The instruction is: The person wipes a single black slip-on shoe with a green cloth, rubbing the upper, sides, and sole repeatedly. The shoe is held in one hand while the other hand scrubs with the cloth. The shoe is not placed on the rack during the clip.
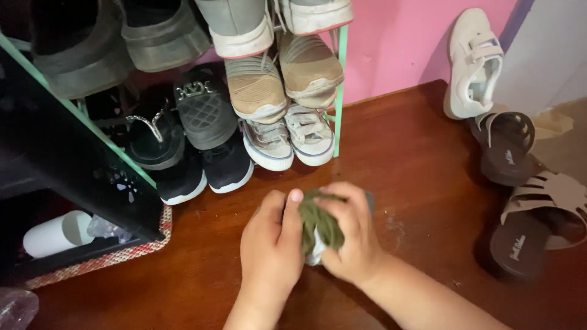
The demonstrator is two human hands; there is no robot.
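both hands low over the dark red-brown floor, pressed together around a small bundle. left hand cupped against one side, thumb up and laid on top, fingers wrapped under. right hand curled over the other side, fingers bent tight. between them an olive-green wad of yarn-like cloth with a bit of pale grey material showing beneath, seemingly squeezed from both sides to keep it from unravelling or slipping; exact kind of object hard to tell. bundle held just above or on the floor, directly in front of the green-framed shoe rack.

on the rack, packed toe-out so each pair fits its shelf: tan mesh sneakers, small silver-grey lace-up sneakers on the lowest level, black quilted slip-ons, black sandal with a metal strap, black shoes with white soles on the floor below. white strap sneaker propped upright against the pink wall, probably leaning there for lack of shelf room. black slide sandals and a strappy beige sandal loose to the right, well apart from the hands. woven red-edged mat at left under a black box.
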